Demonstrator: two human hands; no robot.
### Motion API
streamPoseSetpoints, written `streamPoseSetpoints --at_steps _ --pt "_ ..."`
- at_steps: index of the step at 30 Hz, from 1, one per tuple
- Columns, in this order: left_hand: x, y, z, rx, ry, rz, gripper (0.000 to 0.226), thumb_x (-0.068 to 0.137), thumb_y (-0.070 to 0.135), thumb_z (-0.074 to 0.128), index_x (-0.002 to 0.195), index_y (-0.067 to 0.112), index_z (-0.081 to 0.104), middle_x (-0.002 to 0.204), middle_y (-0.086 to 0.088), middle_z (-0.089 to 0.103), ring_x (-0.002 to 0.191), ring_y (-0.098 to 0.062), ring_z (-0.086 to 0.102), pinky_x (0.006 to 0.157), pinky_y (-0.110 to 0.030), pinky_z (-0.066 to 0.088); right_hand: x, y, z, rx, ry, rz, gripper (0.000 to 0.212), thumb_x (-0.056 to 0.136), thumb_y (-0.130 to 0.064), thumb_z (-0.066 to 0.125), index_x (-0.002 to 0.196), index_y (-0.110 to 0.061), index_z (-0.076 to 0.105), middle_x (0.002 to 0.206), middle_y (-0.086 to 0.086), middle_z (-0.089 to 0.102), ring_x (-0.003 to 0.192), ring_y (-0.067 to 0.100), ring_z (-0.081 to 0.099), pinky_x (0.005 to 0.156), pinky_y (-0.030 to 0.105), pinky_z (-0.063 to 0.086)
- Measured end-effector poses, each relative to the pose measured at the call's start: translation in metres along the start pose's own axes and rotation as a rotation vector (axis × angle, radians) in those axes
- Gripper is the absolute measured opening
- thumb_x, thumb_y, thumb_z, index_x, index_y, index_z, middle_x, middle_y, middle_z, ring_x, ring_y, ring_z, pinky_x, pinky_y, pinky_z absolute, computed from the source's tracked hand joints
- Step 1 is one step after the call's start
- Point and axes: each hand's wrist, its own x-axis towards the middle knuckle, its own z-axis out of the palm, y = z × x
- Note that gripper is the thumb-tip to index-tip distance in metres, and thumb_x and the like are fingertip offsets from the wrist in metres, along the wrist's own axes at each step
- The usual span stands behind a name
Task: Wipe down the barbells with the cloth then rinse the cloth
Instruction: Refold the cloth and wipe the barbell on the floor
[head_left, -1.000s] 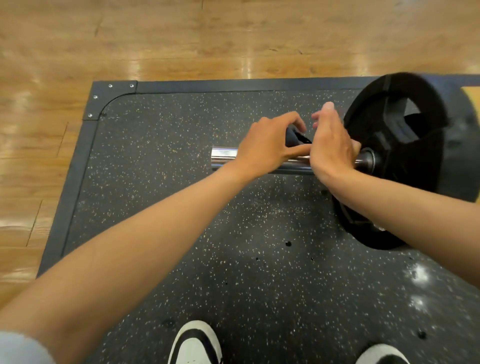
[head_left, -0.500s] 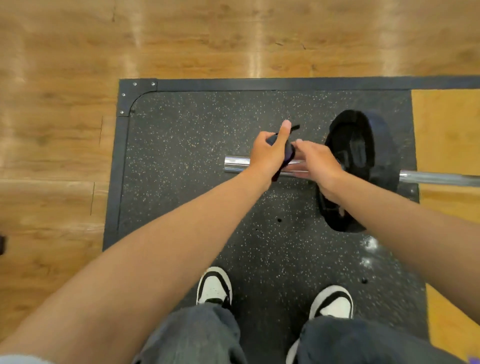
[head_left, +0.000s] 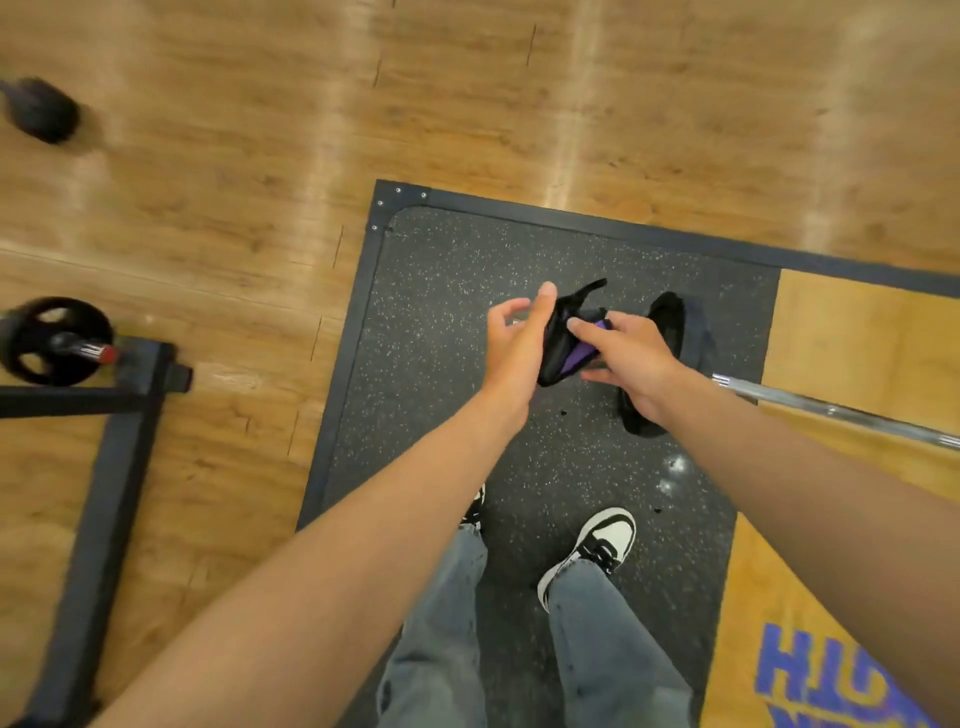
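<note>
A: Both hands are off the bar now; half a second ago they sat on its sleeve. Left hand (head_left: 519, 348) and right hand (head_left: 621, 358) pinch the cloth (head_left: 563, 345) between them, mid-frame, above the mat (head_left: 431, 332)

B: And the barbell (head_left: 831, 410)?

A: It runs right of centre, its plate (head_left: 675, 332) behind the right hand. I'd guess they're refolding the cloth to wipe on, or finishing to rinse

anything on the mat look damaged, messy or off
Yes, a little: the black speckled rubber mat shows white scuffed patches right of the feet and small dark specks below the hands. What they are is unclear.
</note>
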Motion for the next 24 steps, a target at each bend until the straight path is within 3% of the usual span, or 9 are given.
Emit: streamPoseSetpoints --at_steps 4,7,11,14,16,19,21,24 --pt "-0.06 0.027 -0.032 0.123 0.046 0.141 0.021 0.1 0.018 0.067 0.118 0.02 0.058 0.112 0.001 0.07 0.1 -0.01 0.068 0.078 -0.017 0.054 -0.06 -0.041 0.013 0.027 -0.025 -0.011 0.01 0.104 -0.021 0.06 0.102 -0.015 0.068 0.095 0.004 0.076 0.094 0.019 0.074 0.09 0.038 0.061" --pt "-0.098 0.056 -0.049 0.042 0.127 0.121 0.021 0.102 0.009 0.06 0.119 0.021 0.058 0.114 -0.002 0.07 0.108 -0.02 0.07 0.092 -0.039 0.06 -0.098 -0.065 0.024 0.063 -0.06 -0.002 0.015 0.106 -0.02 0.056 0.11 -0.011 0.066 0.106 0.01 0.076 0.097 0.022 0.075 0.092 0.041 0.06" --pt "-0.159 0.089 -0.08 0.023 0.166 0.152 0.033 0.1 0.013 0.061 0.124 0.035 0.054 0.125 -0.001 0.064 0.113 -0.023 0.068 0.095 -0.05 0.059 -0.156 -0.098 0.045 0.068 -0.127 -0.009 0.012 0.107 -0.017 0.053 0.108 -0.011 0.063 0.112 0.015 0.073 0.099 0.027 0.074 0.086 0.04 0.061" --pt "-0.205 0.112 -0.108 0.269 0.238 0.366 0.037 0.098 0.016 0.059 0.123 0.042 0.049 0.117 0.007 0.064 0.102 -0.015 0.067 0.091 -0.036 0.057 -0.2 -0.121 0.065 0.067 -0.191 -0.061 0.011 0.108 -0.016 0.052 0.11 -0.01 0.061 0.105 0.012 0.073 0.09 0.021 0.074 0.077 0.034 0.06" --pt "-0.233 0.128 -0.121 0.327 0.305 0.49 0.033 0.099 0.014 0.058 0.12 0.037 0.048 0.113 0.005 0.064 0.095 -0.012 0.064 0.078 -0.02 0.05 -0.226 -0.14 0.077 0.067 -0.214 -0.102 0.011 0.107 -0.014 0.051 0.112 -0.009 0.06 0.101 0.01 0.073 0.086 0.018 0.074 0.075 0.033 0.06" --pt "-0.262 0.139 -0.134 0.371 0.371 0.527 0.009 0.104 0.029 0.054 0.112 0.029 0.058 0.112 0.002 0.062 0.096 -0.013 0.059 0.078 -0.025 0.043 -0.257 -0.16 0.095 0.019 -0.274 -0.136 0.011 0.103 -0.007 0.053 0.106 -0.011 0.062 0.098 0.011 0.073 0.084 0.019 0.075 0.079 0.036 0.062" --pt "-0.272 0.141 -0.144 0.324 0.387 0.527 0.02 0.102 0.038 0.06 0.114 0.023 0.064 0.114 0.002 0.06 0.103 -0.013 0.059 0.086 -0.029 0.047 -0.275 -0.173 0.109 -0.067 -0.323 -0.186 0.016 0.097 0.0 0.053 0.104 -0.009 0.063 0.096 0.013 0.071 0.082 0.021 0.074 0.073 0.033 0.062" --pt "-0.283 0.141 -0.157 0.201 0.444 0.492 0.032 0.09 0.041 0.075 0.113 0.021 0.067 0.113 0.004 0.063 0.105 -0.009 0.061 0.085 -0.025 0.048 -0.29 -0.187 0.129 -0.154 -0.344 -0.243 0.022 0.092 0.01 0.052 0.106 -0.002 0.065 0.088 0.013 0.069 0.072 0.018 0.071 0.06 0.025 0.057"
